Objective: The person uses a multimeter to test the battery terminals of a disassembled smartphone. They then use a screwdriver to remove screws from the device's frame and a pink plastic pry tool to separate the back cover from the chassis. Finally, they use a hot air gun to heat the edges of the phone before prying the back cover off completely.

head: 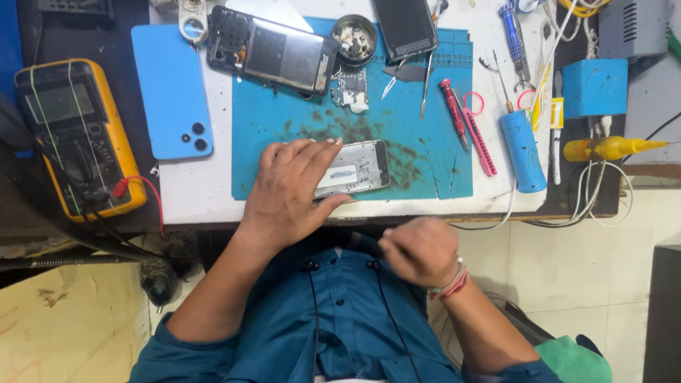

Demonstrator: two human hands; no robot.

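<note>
White bench (198, 191) over pale floor tiles, blue work mat (298, 152) across its middle, stained dark in the centre

Left hand (291, 188) lies flat, fingers spread, pressing on a silver phone frame (358, 169) at the mat's front edge; frame sits face up with a white sticker on it, its left half under the palm. Right hand (420, 250) is off the bench, in front of its front edge near the chest, curled into a loose fist and motion-blurred; cannot tell whether it pinches anything

Around the frame:
- opened black phone (273, 50) at the mat's back left corner, internals showing
- small circuit board (350, 91) just in front of a round metal tin (355, 37); the tin holds small loose parts, too small to tell apart
- dark phone (406, 27) at the mat's back edge, tweezers (428, 81) beside it
- red screwdriver (452, 106) and pink tool (479, 142) on the mat's right side, blue cylinder (522, 150) just off the right edge
- light blue phone back (172, 91) left of the mat
- yellow multimeter (78, 135) at the far left, leads trailing toward the front edge
- blue box (594, 86) and yellow nozzle bottle (610, 148) at the right end among white cables

Nothing lies between either hand and the frame
</note>
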